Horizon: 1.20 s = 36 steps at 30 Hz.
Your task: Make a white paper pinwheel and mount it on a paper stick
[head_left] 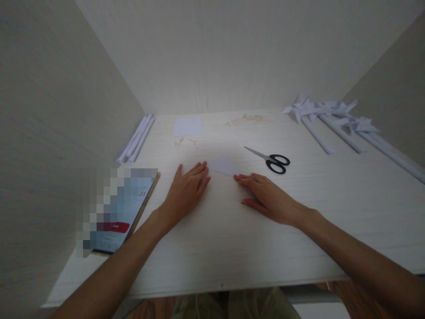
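Note:
A small piece of white paper (223, 165), which looks folded to a triangle-like shape, lies flat on the white table in front of me. My left hand (188, 188) rests palm down at its left corner, fingers stretched out and fingertips touching the paper. At the lower right corner, the fingertips of my right hand (265, 197) press on the paper's edge, with the thumb held apart. Right of the paper lies a pair of scissors (274, 162) with black handles, its blades pointing to the far left.
A flat white paper sheet (187, 126) lies toward the back. Rolled paper sticks (137, 138) are at the back left, paper pinwheels (332, 110) at the back right. Pale scraps (250, 118) are scattered near the rear wall. A phone (128, 212), partly blurred, lies left. Walls enclose three sides.

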{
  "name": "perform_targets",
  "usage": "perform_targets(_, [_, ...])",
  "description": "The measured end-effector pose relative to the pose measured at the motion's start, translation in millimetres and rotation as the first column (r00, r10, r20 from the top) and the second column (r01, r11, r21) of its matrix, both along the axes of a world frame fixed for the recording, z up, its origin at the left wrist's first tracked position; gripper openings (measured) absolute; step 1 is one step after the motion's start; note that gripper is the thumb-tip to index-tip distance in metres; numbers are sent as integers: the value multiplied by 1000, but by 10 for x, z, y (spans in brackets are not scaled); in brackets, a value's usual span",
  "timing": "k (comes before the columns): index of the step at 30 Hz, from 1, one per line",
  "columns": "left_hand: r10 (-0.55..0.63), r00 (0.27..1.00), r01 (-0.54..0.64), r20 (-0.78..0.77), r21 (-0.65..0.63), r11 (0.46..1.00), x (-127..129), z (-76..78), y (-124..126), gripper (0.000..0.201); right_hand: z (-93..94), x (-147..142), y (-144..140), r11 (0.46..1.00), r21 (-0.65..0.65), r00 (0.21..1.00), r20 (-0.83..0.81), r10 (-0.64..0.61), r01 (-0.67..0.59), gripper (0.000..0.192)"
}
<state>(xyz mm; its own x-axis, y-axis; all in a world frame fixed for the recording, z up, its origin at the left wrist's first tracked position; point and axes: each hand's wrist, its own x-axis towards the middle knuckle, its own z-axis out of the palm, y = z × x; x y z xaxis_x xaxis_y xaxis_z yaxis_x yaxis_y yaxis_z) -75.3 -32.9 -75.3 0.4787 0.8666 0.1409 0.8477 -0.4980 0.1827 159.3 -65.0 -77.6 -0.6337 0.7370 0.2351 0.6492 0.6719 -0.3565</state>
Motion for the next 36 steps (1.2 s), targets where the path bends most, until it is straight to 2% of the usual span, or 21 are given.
perform_targets(3, [56,998,-54,-27,58,997,-56,4,35,40,4,0,5,1000,-2,1000,-15,4,-4,40])
perform_targets(7, [112,993,-100,-44,208,973,-72,10,39,35,20,4,3,1000,4,1000,-10,-1,2,38])
perform_targets(9, [64,998,-55,-24,286,957,-59,2,36,33,20,11,5,1000,17,1000,-12,4,-4,38])
perform_targets(11, [-50,999,45,6,320,946,-32,-13,33,34,9,24,15,999,33,1000,-7,10,-10,34])
perform_targets(14, [-255,967,245,11,234,941,24,-37,22,36,-29,58,49,998,60,1000,17,-24,23,27])
perform_targets(17, [-363,932,361,-5,132,923,72,-46,1,37,-77,102,91,981,87,984,15,-175,173,27])
perform_targets(19, [-374,927,372,1,112,921,89,-47,-13,39,-91,117,104,962,118,969,7,-248,245,29])
perform_targets(21, [-372,928,370,3,105,923,96,-50,-22,41,-79,106,94,955,156,966,17,-259,253,33])
perform_targets(24, [-367,930,365,10,93,926,100,-57,-29,41,-26,41,41,966,179,975,81,-205,188,40])
perform_targets(26, [-367,930,364,22,87,927,102,-57,-34,41,6,-9,2,980,166,981,140,-136,112,44])
perform_targets(28, [-368,929,365,36,83,927,105,-51,-39,40,20,-44,-23,985,145,976,183,-118,92,46])
perform_targets(36, [-355,934,352,43,73,933,122,-47,-42,37,-6,-57,-14,976,116,958,204,-203,182,43])
